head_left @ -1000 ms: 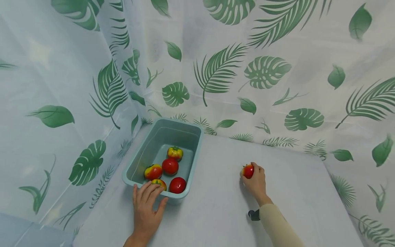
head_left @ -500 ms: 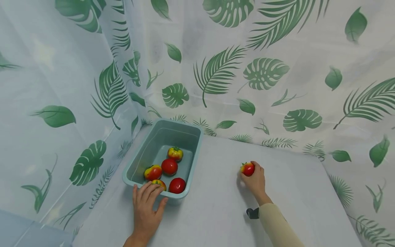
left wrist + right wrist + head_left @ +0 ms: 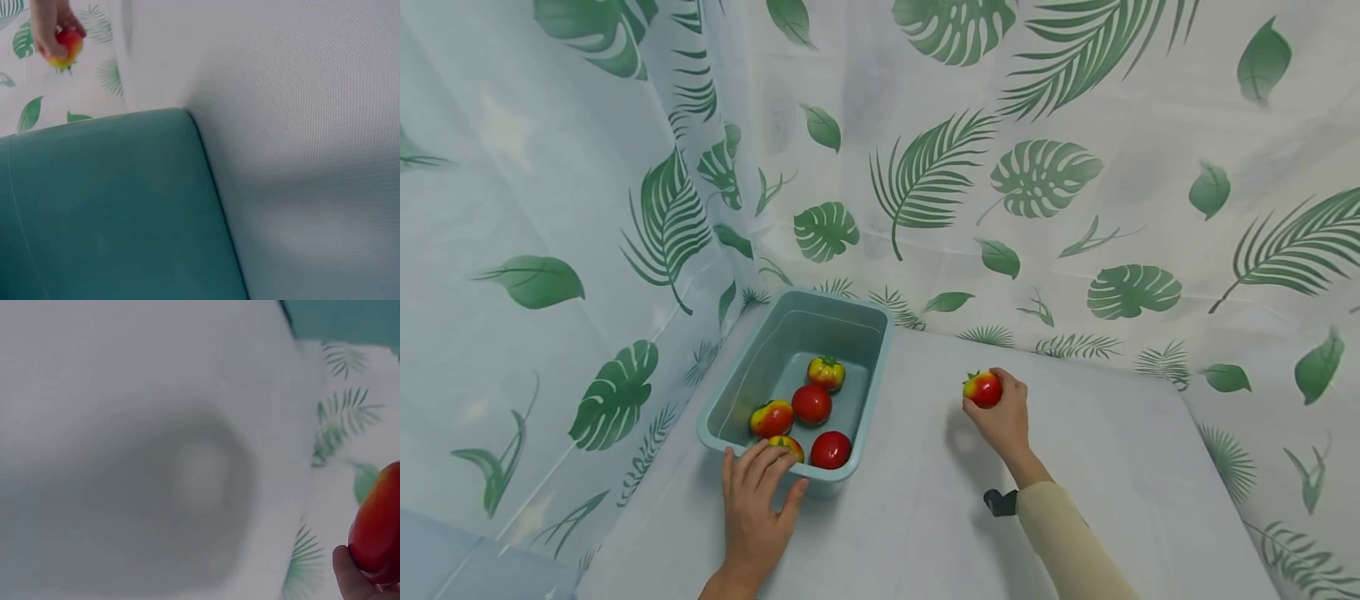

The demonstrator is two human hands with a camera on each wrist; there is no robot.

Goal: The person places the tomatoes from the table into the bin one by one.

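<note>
My right hand holds a red-and-yellow tomato with a green leafy top, lifted above the white table to the right of the bin. In the right wrist view, the tomato shows at the right edge with a fingertip against it. My left hand grips the near rim of the blue-green plastic bin, fingers over the edge and thumb outside. Several tomatoes lie inside: plain red ones and red-and-yellow ones. Left-hand fingers partly cover one red-and-yellow tomato near the rim.
The white-covered table reaches back to a leaf-patterned curtain. Another curtain side stands close on the left of the bin. A small black piece sticks out at the right sleeve.
My right hand has lifted the tomato off the table and moved it left and away from me. The left hand and the bin have stayed in place.
</note>
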